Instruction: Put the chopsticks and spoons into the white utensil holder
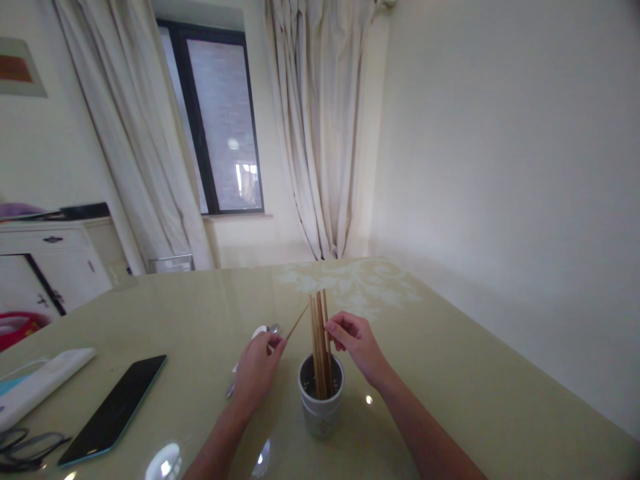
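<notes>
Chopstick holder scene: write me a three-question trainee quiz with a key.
1. True or false: the left hand pinches a single chopstick that slants away from the bundle.
2. Where do the other chopsticks stand? A) flat on the table B) upright in the white cup C) on the phone
3. Which dark flat thing lies on the table, on the left hand's side?

Key:
1. True.
2. B; the right hand has its fingers at their upper ends.
3. The phone, screen dark.
</notes>
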`<state>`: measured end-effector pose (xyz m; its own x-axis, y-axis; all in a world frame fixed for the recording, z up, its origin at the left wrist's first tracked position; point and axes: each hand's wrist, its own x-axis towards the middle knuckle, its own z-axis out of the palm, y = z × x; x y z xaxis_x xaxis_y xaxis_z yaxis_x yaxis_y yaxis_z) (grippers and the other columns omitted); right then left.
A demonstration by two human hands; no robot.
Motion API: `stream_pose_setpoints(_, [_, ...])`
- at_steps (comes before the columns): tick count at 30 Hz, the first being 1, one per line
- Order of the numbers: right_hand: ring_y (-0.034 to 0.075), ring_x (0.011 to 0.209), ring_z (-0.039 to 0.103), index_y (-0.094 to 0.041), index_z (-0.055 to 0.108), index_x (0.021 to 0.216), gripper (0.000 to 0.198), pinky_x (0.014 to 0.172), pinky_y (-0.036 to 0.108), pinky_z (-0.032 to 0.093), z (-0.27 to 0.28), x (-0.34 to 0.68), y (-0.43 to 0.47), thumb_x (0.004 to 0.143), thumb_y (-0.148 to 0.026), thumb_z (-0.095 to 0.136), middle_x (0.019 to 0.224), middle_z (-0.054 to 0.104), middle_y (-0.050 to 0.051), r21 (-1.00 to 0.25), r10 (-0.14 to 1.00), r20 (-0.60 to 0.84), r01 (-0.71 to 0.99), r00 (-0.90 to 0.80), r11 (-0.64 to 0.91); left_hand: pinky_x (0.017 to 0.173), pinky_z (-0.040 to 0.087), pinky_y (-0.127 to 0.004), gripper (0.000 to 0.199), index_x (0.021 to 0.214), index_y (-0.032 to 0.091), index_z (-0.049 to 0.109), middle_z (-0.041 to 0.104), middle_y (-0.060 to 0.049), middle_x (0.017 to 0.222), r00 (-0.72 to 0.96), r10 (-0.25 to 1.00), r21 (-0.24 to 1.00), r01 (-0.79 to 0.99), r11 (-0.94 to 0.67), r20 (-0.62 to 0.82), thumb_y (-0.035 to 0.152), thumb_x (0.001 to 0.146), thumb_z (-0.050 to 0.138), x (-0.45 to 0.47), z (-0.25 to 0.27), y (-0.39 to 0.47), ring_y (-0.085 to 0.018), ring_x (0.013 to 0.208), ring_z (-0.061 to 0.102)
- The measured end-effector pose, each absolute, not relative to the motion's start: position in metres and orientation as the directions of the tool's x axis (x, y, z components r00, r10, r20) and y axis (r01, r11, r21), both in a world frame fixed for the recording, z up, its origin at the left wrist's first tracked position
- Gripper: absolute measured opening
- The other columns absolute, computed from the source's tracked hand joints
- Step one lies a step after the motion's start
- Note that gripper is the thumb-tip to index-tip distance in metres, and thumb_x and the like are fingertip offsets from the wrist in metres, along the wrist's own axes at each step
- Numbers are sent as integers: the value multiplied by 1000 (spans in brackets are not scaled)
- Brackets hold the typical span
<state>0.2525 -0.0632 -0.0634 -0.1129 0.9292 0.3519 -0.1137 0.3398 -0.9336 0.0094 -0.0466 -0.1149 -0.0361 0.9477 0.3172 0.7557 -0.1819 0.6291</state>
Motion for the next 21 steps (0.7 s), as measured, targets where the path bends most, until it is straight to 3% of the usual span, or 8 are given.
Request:
stream_pose_setpoints(7, [10,50,46,-17,70,78,56,49,24,34,-82,246,-54,85,-72,70,63,60,-2,-960,964,262,-117,-52,254,77,54,-35,35,89,22,67,76,-5,88,-51,935,859,415,-300,351,54,93,56,29,-112,-51,-23,83,72])
stream_pose_setpoints(10, [12,56,53,-17,72,82,53,54,25,40,-90,239,-55,84,-69,73,68,65,0,-971,973,221,-109,-66,213,76,56,-34,35,90,21,68,77,-5,87,27,946,901,297,-317,324,55,93,58,41,-112,-57,-23,81,73])
stream_pose_setpoints(15, [20,74,67,-17,74,84,50,71,31,52,-91,229,-61,80,-67,79,78,73,4,-975,965,192,-149,-176,167,74,56,-32,33,88,21,71,79,-5,86,114,955,910,290,-297,275,53,91,62,55,-108,-66,-23,81,74])
stream_pose_setpoints(18, [21,70,67,-18,72,83,49,62,29,50,-87,232,-57,79,-67,80,77,72,4,-954,961,271,-151,-57,260,77,57,-32,37,89,22,72,79,-6,88,119,945,895,302,-328,306,54,95,56,50,-106,-63,-23,83,74])
stream_pose_setpoints(21, [18,70,66,-20,69,88,48,57,27,47,-76,252,-49,84,-67,75,85,73,5,-918,926,350,-145,140,369,79,56,-34,39,93,22,73,80,-7,92,36,936,824,464,-325,349,52,98,49,29,-105,-51,-24,86,74])
